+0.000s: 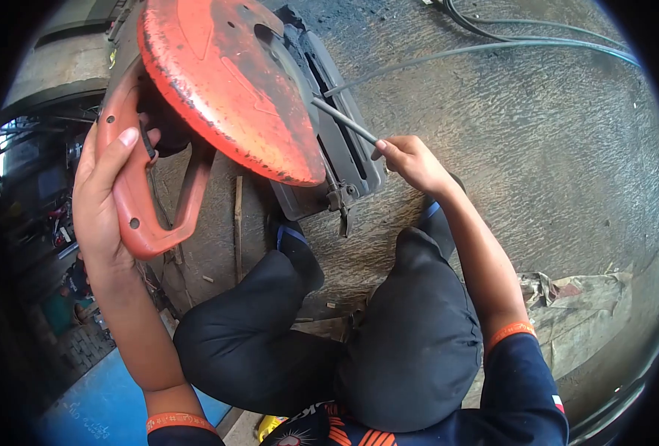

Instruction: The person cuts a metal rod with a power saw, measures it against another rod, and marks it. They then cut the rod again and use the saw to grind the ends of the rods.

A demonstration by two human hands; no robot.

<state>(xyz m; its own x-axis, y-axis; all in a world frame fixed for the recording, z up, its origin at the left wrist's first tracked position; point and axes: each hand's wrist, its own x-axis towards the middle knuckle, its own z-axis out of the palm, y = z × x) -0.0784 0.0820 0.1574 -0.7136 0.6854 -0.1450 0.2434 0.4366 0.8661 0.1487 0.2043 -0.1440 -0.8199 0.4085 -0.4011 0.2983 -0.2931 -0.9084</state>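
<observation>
A cut-off saw with a worn orange-red blade guard [233, 89] fills the upper left. My left hand [106, 178] is wrapped round its red D-shaped handle [140, 215], with the thumb lying over the grip near the black trigger. My right hand [411, 163] pinches the near end of a thin grey metal rod [348, 124]. The rod's far end reaches over the dark saw base [370, 167], close to the cutting disc [288, 67], which is partly hidden by the guard. At the base's near end sits a metal vise screw with a crank [343, 201].
Long cables or rods [493, 46] stretch across the wet-looking floor [537, 149] at the upper right. My knees [418, 327] are bent close to the saw. A crumpled cloth [582, 297] lies at right, a blue panel [102, 405] at lower left, and a thin stick [238, 223] near my foot.
</observation>
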